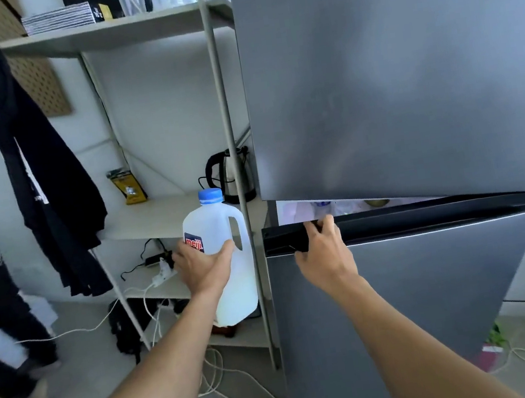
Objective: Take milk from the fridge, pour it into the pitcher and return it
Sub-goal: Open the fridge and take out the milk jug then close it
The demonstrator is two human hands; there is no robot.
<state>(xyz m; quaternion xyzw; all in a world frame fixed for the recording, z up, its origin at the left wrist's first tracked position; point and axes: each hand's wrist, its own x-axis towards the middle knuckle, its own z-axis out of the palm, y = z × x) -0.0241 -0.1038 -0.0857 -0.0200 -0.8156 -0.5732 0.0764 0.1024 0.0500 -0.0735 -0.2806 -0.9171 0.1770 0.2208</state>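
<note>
A translucent milk jug (221,225) with a blue cap and a red label stands upright in the air left of the fridge, with a little milk at its bottom. My left hand (203,268) grips its body from the near side. The grey two-door fridge (406,77) fills the right of the view. Its lower door (419,294) is slightly ajar, showing a lit strip of the inside above its top edge. My right hand (324,251) holds that door's dark top edge, fingers hooked over it. No pitcher is in view.
A pale metal shelf rack (226,119) stands right beside the fridge, holding an electric kettle (231,176) and a yellow packet (128,187). A black garment (39,183) hangs from its left corner. Cables (227,389) and a power strip lie on the floor below.
</note>
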